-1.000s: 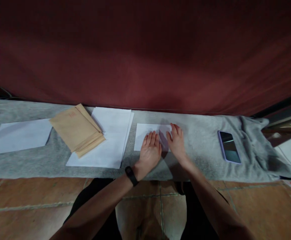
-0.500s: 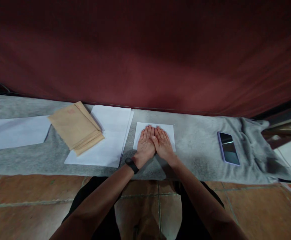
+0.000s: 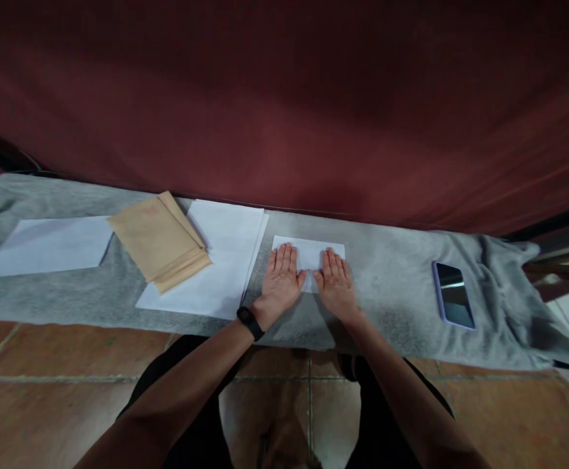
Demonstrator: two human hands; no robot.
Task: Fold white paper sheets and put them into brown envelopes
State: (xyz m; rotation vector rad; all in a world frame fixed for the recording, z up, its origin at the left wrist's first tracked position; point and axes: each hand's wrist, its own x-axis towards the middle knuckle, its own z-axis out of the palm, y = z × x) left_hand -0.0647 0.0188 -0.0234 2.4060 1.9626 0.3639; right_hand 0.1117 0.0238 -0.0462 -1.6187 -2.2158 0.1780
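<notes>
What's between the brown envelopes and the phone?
In the head view: white sheets, then the small paper with left hand and right hand on it, then grey cloth.

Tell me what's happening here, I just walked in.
A person has their left hand and right hand flat on a small white paper, side by side and apart, on a grey cloth. To the left, brown envelopes lie partly over larger white sheets, with more white paper beyond them. A phone lies off to the right, touched by neither hand.
</notes>
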